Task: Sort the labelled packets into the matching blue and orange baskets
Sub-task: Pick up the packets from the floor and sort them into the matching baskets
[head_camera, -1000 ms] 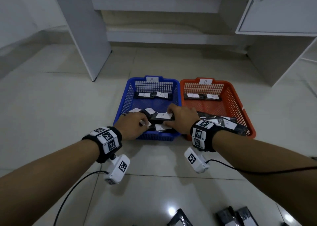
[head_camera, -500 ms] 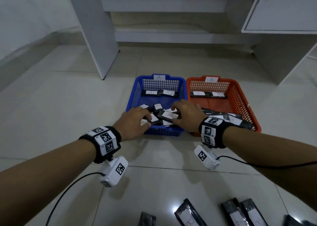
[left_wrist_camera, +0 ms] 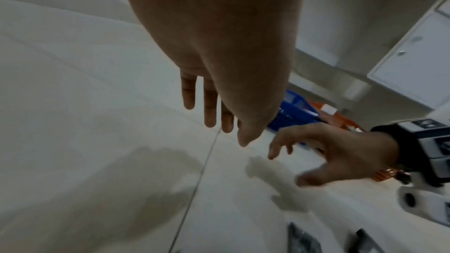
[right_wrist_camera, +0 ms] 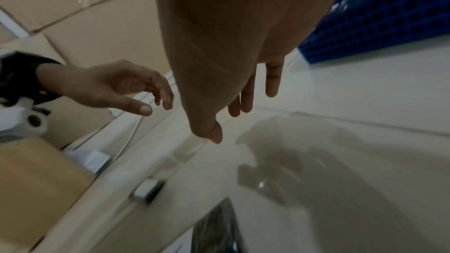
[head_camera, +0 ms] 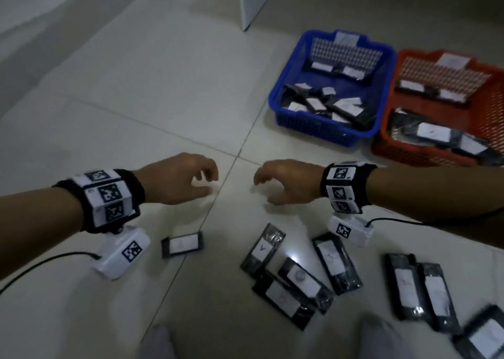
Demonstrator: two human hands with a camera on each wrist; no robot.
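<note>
Both hands were down in the blue basket a second ago, fussing with the A packets there; now they've pulled back out and hover over bare floor, so that drop looks done and it's time for the next grab. Left hand and right hand are both empty, fingers loose and slightly curled, touching nothing. Orange basket sits right beside the blue one with its own packets. Unsorted packets lie scattered on the floor, nearer the person than the hands.
</note>
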